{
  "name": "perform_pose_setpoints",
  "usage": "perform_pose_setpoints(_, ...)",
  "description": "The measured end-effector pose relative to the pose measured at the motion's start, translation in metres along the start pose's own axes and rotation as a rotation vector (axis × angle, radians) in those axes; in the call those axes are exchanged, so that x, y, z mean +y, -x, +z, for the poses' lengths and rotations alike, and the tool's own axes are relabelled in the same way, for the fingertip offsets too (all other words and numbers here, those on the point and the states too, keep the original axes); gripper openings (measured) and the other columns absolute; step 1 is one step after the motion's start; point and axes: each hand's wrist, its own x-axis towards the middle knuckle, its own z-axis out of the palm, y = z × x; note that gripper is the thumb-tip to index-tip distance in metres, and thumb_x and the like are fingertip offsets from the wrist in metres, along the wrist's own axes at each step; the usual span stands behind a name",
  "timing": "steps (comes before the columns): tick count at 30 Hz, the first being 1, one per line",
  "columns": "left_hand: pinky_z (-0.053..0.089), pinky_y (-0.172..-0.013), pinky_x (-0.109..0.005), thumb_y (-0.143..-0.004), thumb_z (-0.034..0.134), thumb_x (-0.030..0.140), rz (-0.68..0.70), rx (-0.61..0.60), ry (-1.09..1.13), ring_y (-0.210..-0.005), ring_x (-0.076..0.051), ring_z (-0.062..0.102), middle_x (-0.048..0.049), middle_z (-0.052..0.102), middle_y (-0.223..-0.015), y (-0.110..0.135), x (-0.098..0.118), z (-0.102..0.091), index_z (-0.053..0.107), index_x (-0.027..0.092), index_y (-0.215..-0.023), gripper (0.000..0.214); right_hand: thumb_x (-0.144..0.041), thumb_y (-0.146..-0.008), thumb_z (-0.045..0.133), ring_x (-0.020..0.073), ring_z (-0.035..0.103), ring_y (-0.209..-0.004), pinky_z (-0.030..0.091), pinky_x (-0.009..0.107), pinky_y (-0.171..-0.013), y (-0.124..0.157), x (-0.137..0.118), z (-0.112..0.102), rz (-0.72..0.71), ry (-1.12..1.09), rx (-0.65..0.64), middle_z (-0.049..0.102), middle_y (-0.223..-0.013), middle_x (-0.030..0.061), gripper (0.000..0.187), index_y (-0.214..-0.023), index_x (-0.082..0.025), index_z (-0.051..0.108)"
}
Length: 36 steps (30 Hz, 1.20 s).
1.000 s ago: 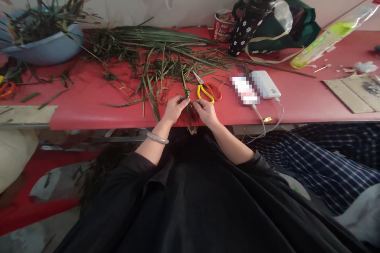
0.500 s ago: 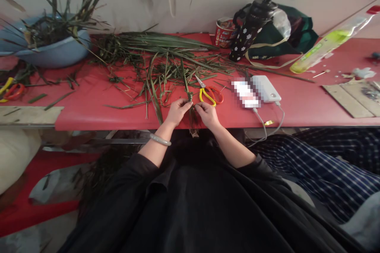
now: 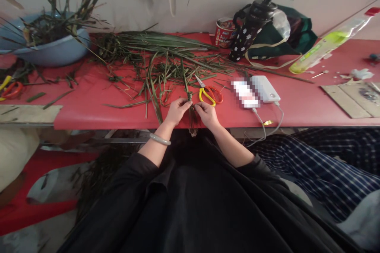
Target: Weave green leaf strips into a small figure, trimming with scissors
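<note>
Between my hands, at the table's front edge, is a small bundle of green leaf strips (image 3: pixel 190 95), knotted or woven near its top. One long strip runs up from it, and its dark lower ends hang toward my lap. My left hand (image 3: pixel 177 111) pinches the bundle from the left with thumb and fingers. From the right, my right hand (image 3: pixel 208 114) closes thumb and fingertips at its side; the fine strand there is too small to make out clearly. Scissors (image 3: pixel 208 94) with yellow and red handles lie just beyond my right hand, blades pointing away.
Loose leaf strips (image 3: pixel 166 67) cover the red table (image 3: pixel 89 112) ahead. A blue basin (image 3: pixel 56 53) of leaves stands left. To the right are a red paper cup (image 3: pixel 223 37), black tumbler (image 3: pixel 252 27), cabled power bank (image 3: pixel 265 89), plastic bottle (image 3: pixel 329 43) and cardboard (image 3: pixel 348 101).
My hands hold almost the same pose around the leaf bundle. The whole view has shifted very slightly; nothing on the table has visibly moved.
</note>
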Motion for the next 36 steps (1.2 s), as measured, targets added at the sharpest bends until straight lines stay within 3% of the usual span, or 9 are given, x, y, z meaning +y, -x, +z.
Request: perform_pose_setpoints(36,0.036,-0.059,-0.023,-0.063,0.064,0.037,0.019,0.003,-0.020,-0.058,-0.008,0.045,0.0024,0.054,-0.059,-0.0007,0.0037,0.0010,0.060,0.014,-0.065,0.023,-0.033,-0.077,0.047,0.0105,0.047,-0.055,0.038,0.023,-0.054,-0.0005,-0.0002,-0.0016,-0.033,0.003,-0.014,0.054,-0.060,-0.0014,0.021,-0.071,-0.016,0.058)
